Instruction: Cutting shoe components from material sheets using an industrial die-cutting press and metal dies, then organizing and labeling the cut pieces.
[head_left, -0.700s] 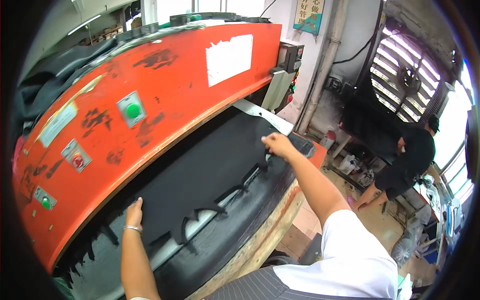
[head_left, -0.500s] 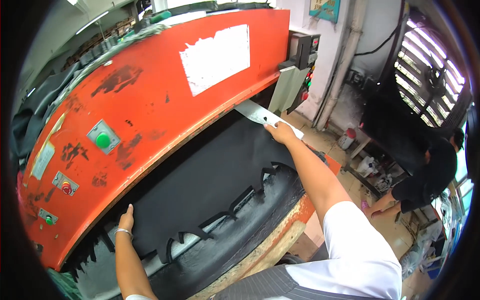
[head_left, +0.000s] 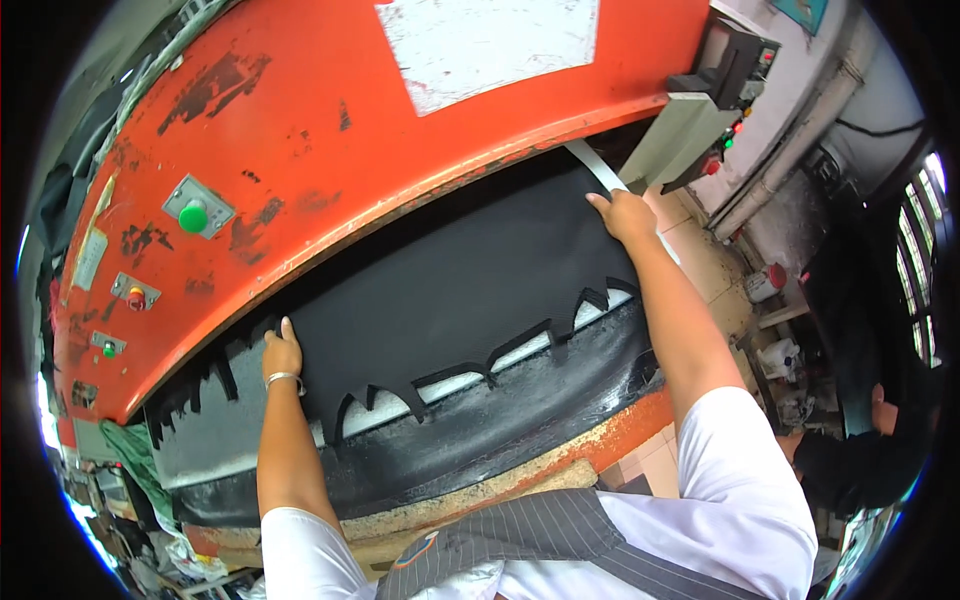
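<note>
1. Where the red press (head_left: 300, 190) spans 9 to 1 o'clock from the middle of the black sheet (head_left: 460, 270), its overhang hides the far edge, so the lie there needs judging by feel.
2. Table (head_left: 640, 425): its worn orange rim shows from about 4:30; use that curve only as a rough guide, since it is not straight.
3. Sheet: it lies over the table between the hands, its far side beneath the press. The step looks like settling it flat; ease both ends evenly so that no crease forms and the notched near edge does not snag.
4. White strip (head_left: 525, 350): it shows through the notches at 5 o'clock, a likelier line for squaring up.
5. Left hand (head_left: 283, 352), just past 8 o'clock, touches the sheet's end; right hand (head_left: 630, 215), between 2 and 3, has its thumb on the opposite end. I cannot tell how firmly either grips.
6. Green button (head_left: 193, 217), just past 9 o'clock: fingers should be well out before anyone touches it.
</note>
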